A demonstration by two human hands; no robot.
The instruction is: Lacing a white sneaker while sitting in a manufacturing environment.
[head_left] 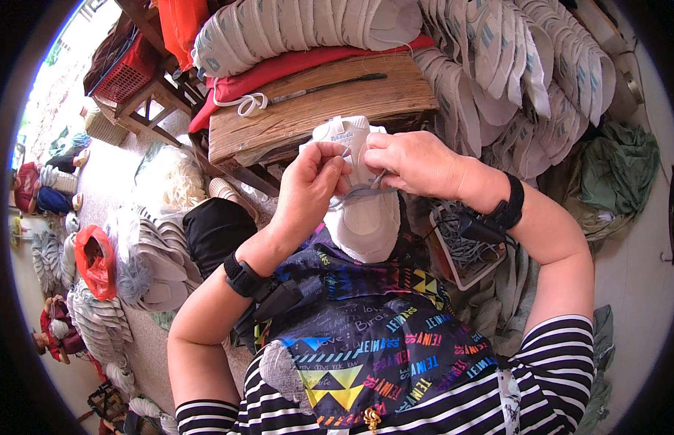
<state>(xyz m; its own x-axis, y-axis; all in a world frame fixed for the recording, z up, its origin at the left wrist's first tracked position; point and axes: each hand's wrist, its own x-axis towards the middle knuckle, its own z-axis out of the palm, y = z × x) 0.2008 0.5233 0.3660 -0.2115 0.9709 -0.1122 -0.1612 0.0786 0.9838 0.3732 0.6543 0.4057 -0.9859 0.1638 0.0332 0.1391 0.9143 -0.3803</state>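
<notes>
A white shoe upper [362, 226] rests toe toward me over my lap, its tongue end against the wooden bench. Grey shoelace [360, 193] crosses it just above the toe. My left hand [313, 176] is closed in a pinch at the left side of the eyelets, with a bit of grey lace showing at the fingertips. On the opposite side, my right hand [415, 164] also pinches, and grey lace runs down from under its fingers. The exact lace ends are partly hidden by the fingers.
On the wooden bench [322, 101] lie a thin dark tool [330, 85] and a looped white cord [251, 104]. Stacked shoe uppers [301, 36] line the back, with more hanging at right [489, 65]. A tray of grey laces [467, 246] sits right of my lap.
</notes>
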